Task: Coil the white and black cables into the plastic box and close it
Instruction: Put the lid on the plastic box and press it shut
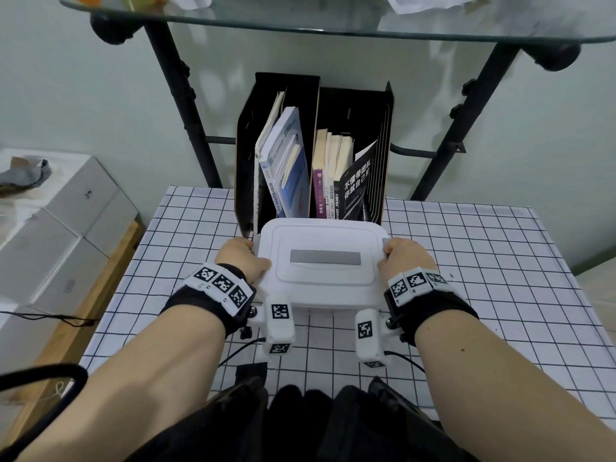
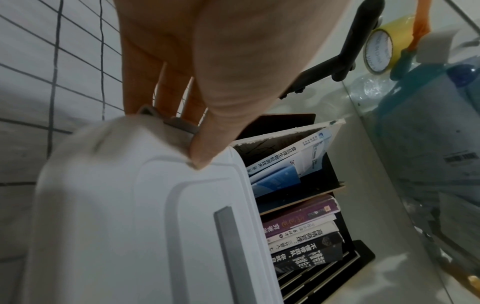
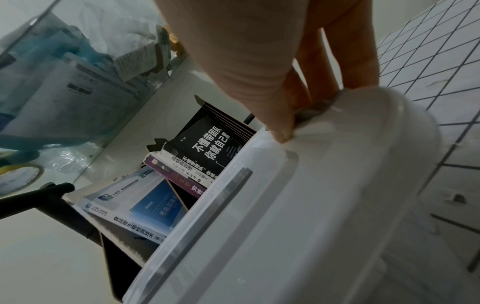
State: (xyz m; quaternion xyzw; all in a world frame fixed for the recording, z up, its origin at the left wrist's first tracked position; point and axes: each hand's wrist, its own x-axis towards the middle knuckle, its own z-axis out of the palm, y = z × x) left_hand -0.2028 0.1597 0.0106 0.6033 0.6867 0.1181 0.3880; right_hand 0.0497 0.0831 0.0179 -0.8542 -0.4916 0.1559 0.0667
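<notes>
A white plastic box (image 1: 321, 261) with its lid on stands in the middle of the checked table. A grey strip (image 1: 325, 257) runs across the lid top. My left hand (image 1: 241, 258) grips the box's left side, thumb on the lid (image 2: 145, 216) and fingers down over a grey latch (image 2: 179, 122). My right hand (image 1: 405, 258) grips the right side the same way, thumb on the lid (image 3: 298, 216) and fingers over the grey latch (image 3: 311, 112). No white or black cable shows; the lid hides the inside of the box.
A black file rack (image 1: 313, 151) full of books stands right behind the box. A glass shelf (image 1: 320, 25) on black legs (image 1: 180, 105) hangs over the back of the table. Grey cartons (image 1: 56, 235) lie off the table's left edge. Bare checked cloth (image 1: 483, 261) spreads right.
</notes>
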